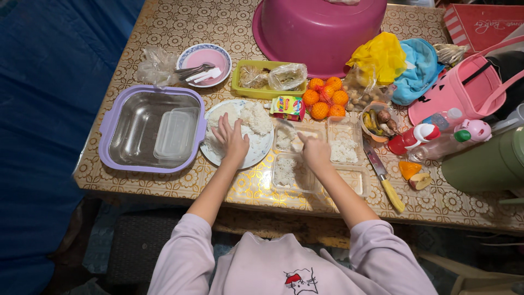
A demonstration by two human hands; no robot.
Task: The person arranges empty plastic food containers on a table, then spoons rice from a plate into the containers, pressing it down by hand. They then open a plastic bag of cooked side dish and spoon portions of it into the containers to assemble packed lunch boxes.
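Note:
My left hand (230,136) lies flat, fingers spread, on the white rice heaped on a round white plate (261,152). My right hand (315,148) hovers over several clear plastic tubs (345,143), some holding rice, and seems to pinch a small utensil reaching into the upper left tub (285,137); the fingers hide most of it. Both arms wear pale lilac sleeves.
A purple-rimmed metal tray (150,128) with a clear lid inside lies to the left. A yellow-handled knife (383,176), cut fruit (414,175), netted oranges (325,98), a green tray (266,79), a pink bowl with spoons (204,63), an upturned magenta basin (319,30), bottles and a pink bag (464,90) crowd the table.

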